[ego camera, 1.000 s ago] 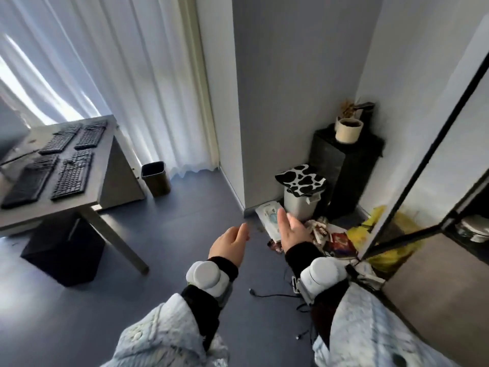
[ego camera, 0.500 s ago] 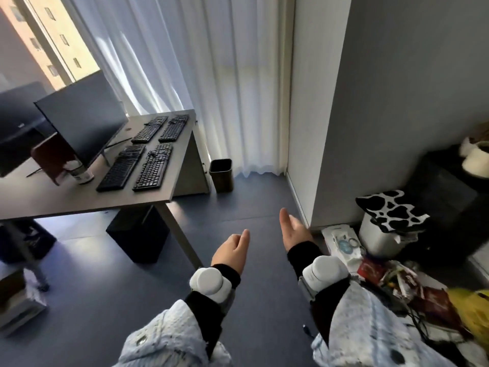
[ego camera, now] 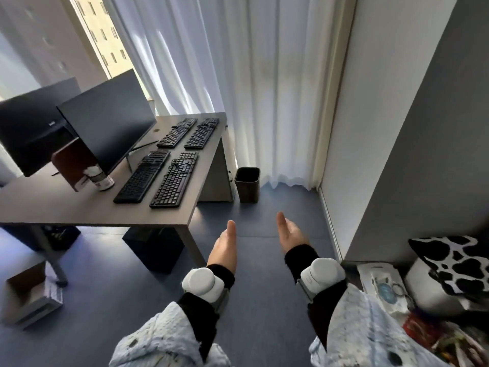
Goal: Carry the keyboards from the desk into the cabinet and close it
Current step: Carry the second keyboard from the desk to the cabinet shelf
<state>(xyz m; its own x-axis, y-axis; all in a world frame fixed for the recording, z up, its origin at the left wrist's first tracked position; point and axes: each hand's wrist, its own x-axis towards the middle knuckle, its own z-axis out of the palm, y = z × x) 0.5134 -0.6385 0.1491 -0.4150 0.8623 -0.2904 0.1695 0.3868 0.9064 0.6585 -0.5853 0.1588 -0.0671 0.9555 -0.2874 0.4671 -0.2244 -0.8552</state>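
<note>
Several black keyboards lie in two rows on the grey desk [ego camera: 66,210] at the left. The nearest keyboard [ego camera: 175,180] lies by the desk's right edge, with another [ego camera: 143,177] beside it; two more [ego camera: 177,132] [ego camera: 202,133] lie farther back. My left hand [ego camera: 224,247] and my right hand [ego camera: 289,235] hang in the air over the floor, right of the desk's near corner. Both are empty with fingers held straight, and neither touches a keyboard. The cabinet is out of view.
Two dark monitors [ego camera: 108,117] and a can [ego camera: 102,177] stand on the desk. A small black bin [ego camera: 247,184] sits on the floor by the white curtain. A cow-print cushion [ego camera: 455,263] and clutter lie at the right wall. A box [ego camera: 29,298] lies on the floor at left.
The view has swung left from the corner with the black stand toward the desk, which is now closer. Both hands stay empty, held out in front.
</note>
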